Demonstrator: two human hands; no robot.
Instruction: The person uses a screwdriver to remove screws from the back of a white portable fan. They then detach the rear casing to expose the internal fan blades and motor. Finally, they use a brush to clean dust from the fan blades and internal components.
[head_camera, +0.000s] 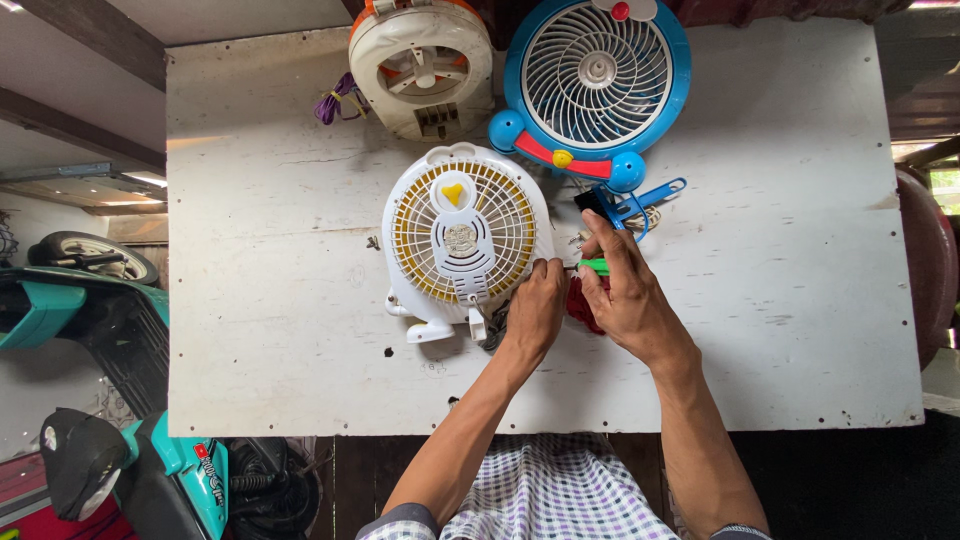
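Your left hand (535, 305) rests on the white tabletop (260, 300), its fingers curled against the white-and-yellow fan's (462, 235) rim. Your right hand (625, 295) has its fingers closed on a green-handled tool (594, 266) just beside that fan. Farther off lie a blue fan (597, 85) and a white-and-orange fan (422, 65).

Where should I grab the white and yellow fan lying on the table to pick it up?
Probably by the round white rim of the white and yellow fan, on its upper left side. It lies flat, grille up, and that side is free. The left hand and right hand crowd its lower right edge, and the blue fan sits close at upper right.
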